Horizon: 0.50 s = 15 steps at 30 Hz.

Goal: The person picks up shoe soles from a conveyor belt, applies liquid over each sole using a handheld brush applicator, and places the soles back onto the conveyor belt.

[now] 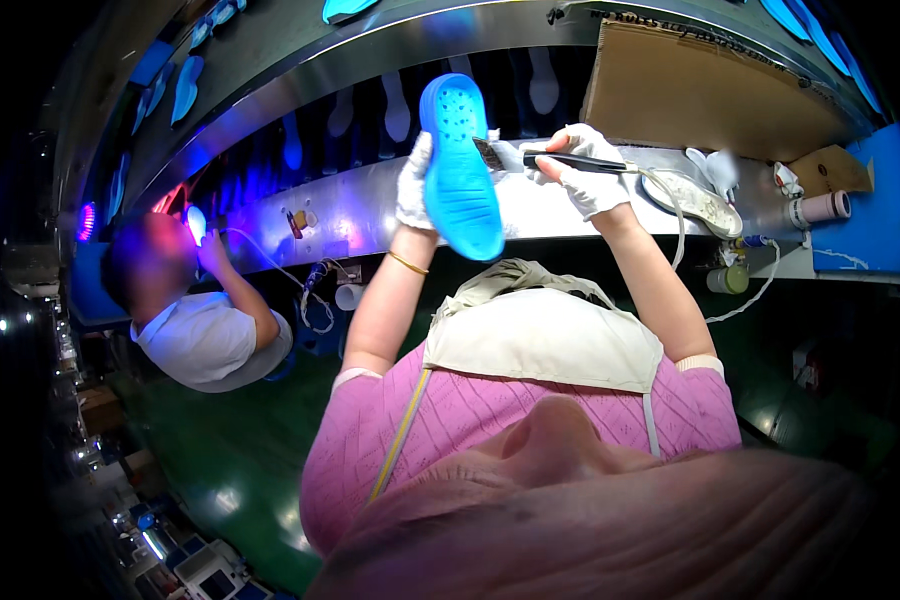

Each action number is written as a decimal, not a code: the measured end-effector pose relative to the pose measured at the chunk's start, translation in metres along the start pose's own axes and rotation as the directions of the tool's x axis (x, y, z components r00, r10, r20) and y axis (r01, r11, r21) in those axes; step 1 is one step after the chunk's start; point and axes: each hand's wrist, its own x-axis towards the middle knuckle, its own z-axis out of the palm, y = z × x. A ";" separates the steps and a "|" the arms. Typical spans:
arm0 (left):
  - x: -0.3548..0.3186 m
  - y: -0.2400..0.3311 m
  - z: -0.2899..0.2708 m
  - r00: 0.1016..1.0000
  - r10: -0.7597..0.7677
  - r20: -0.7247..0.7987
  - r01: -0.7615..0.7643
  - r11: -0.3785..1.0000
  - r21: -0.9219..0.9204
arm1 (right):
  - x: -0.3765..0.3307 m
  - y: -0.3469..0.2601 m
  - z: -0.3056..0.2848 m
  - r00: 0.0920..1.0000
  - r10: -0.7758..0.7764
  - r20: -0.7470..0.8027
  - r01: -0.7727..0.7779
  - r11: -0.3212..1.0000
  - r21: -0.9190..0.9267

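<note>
My left hand (413,190), in a white glove with bare fingertips, holds a bright blue shoe sole (462,185) upright by its left edge. Small round holes dot the sole's upper end, and grooves cross its lower part. Some of the left fingers are hidden behind it. Closed around the black handle of a brush (582,161) is my right hand (592,185), gloved the same way. The dark bristles are at the sole's right edge; whether they touch it I cannot tell. From the handle's rear end a pale tube (682,225) hangs down in a curve.
A whitish sole (695,202) lies on the metal bench (345,205) at right, near a pink roll (825,207) and a small jar (728,279). Behind stand a cardboard box (710,90) and a conveyor carrying soles. At left, a co-worker (205,335) holds a blue-lit sole.
</note>
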 end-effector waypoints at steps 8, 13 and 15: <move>0.006 -0.033 0.015 0.993 0.026 -0.116 -0.012 0.993 0.120 | 0.009 -0.003 0.015 0.981 -0.166 0.104 0.179 0.976 -0.125; 0.007 -0.031 0.036 0.997 0.059 -0.059 -0.051 0.990 0.134 | 0.002 -0.002 0.012 0.995 -0.084 0.055 0.088 0.992 -0.091; 0.011 -0.024 0.026 0.982 -0.038 0.186 0.088 0.959 -0.270 | 0.002 -0.001 0.024 0.952 -0.292 0.094 0.303 0.942 -0.146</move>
